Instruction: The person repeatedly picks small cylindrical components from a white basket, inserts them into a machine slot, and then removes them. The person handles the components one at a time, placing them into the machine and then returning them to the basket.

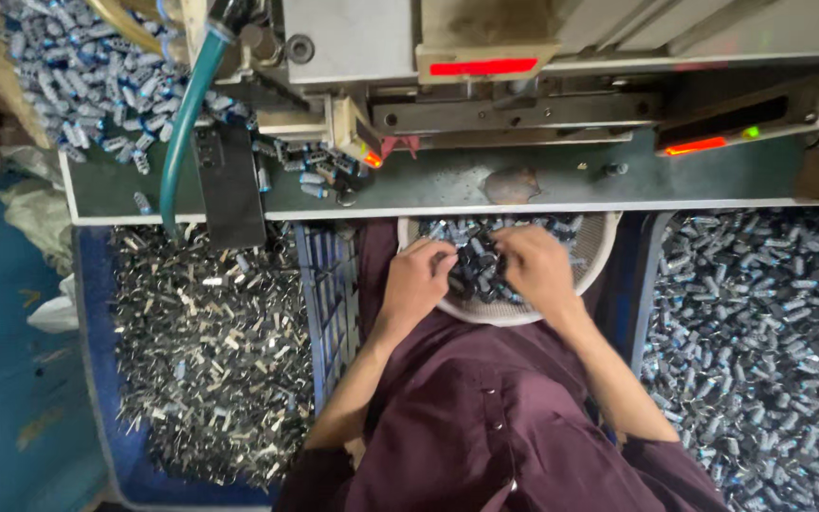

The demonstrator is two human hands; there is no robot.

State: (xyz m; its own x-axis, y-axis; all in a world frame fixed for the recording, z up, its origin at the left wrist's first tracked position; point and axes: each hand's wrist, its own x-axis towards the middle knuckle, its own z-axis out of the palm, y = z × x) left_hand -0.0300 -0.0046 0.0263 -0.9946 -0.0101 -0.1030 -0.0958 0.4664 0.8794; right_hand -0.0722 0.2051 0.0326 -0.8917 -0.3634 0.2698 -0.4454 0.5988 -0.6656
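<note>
Both hands work inside a round pale bowl (591, 248) held in the person's lap. The left hand (416, 280) curls its grip shut on a few small dark cylinders (474, 265), knuckles up. The right hand (537, 268) lies fingers-down on the same heap; whether its grip is closed on anything cannot be told. As a judgement, picking goes best in small pinches, kept low over the bowl so nothing rolls off.

The bowl holds a loose heap of these cylinders, dark with pale blue bands. Right of the lap, a bin (658, 275) is full of the same parts. To the left, a blue crate (97, 379) holds silvery metal pieces. Above, the table (447, 185) carries a machine (523, 76) and a green hose (182, 133), with more cylinders scattered.
</note>
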